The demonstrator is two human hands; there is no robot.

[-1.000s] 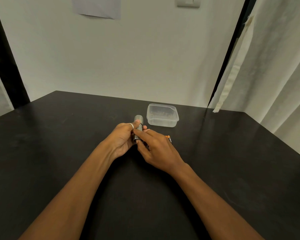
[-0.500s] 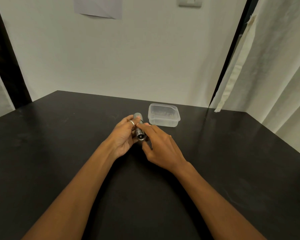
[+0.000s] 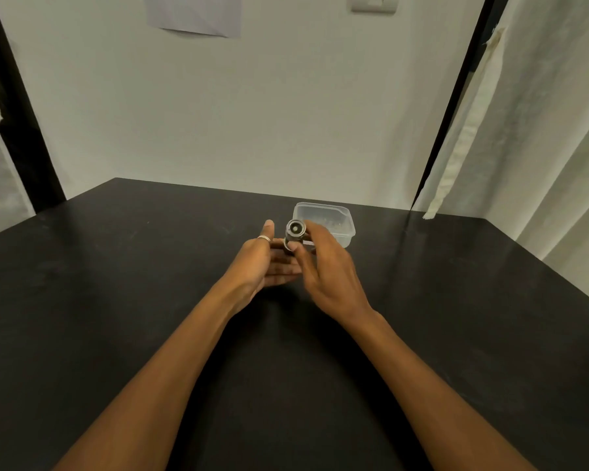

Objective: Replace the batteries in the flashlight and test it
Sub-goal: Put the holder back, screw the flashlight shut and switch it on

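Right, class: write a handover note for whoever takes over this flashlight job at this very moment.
Left hand: open, fingers straight, beside the flashlight; contact unclear.
Right hand: pinches the flashlight above the table, one end toward the camera.
Tub: just behind.
Done: cannot tell if batteries are swapped; none clearly visible.
Left: check batteries, close up, test; no beam shows.

A small plain room, like a work corner in a home or office; a black bench (image 3: pixel 116 300) sits against a bare white wall (image 3: pixel 252 113); a light switch (image 3: pixel 374 3) and a sheet of paper (image 3: pixel 194 15) are on the wall; pale curtains (image 3: pixel 541 130) hang at the right side.
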